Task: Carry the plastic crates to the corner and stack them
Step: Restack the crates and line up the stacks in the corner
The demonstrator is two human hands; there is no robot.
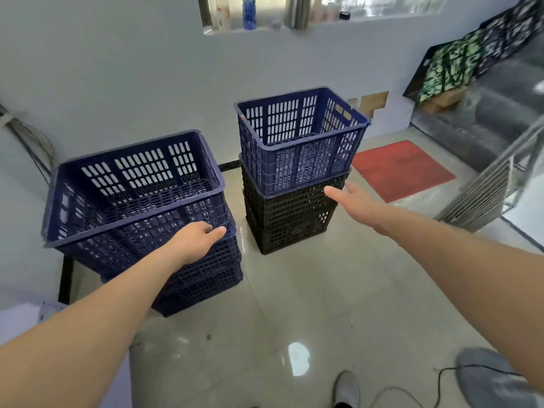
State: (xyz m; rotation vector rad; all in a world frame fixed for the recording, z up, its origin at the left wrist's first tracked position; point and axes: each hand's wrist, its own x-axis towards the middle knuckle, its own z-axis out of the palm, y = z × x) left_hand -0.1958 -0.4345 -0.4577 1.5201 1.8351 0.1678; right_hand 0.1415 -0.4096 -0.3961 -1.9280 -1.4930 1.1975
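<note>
**Reaching toward two crate stacks by the wall**

Standing on a glossy tiled floor point(294, 304), with a grey shoe point(347, 388) and a loose cable point(412, 390) nearest underfoot. Reaching forward with both bare arms. Left hand point(200, 238) resting against the near wall of the top blue crate point(132, 195), just under its rim, fingers curled loosely and not clamped on anything. Right hand point(351, 198) stretched out flat, fingers spread apart, fingertips just beside the near right corner of the far blue crate point(300, 136); actual contact hard to tell.

Nearer stack: blue crates, the top one sitting tilted and skewed on those beneath. Farther stack: the far blue crate seated on black crates point(290, 219), close to the pale wall point(117, 69). Beyond, a red mat point(403, 169) and stairs point(485, 113) to the right.

Likely risks: tilted top crate sliding or tipping off if pushed from one side only; far stack toppling if nudged by the flat right hand; tripping on the cable while carrying.
</note>
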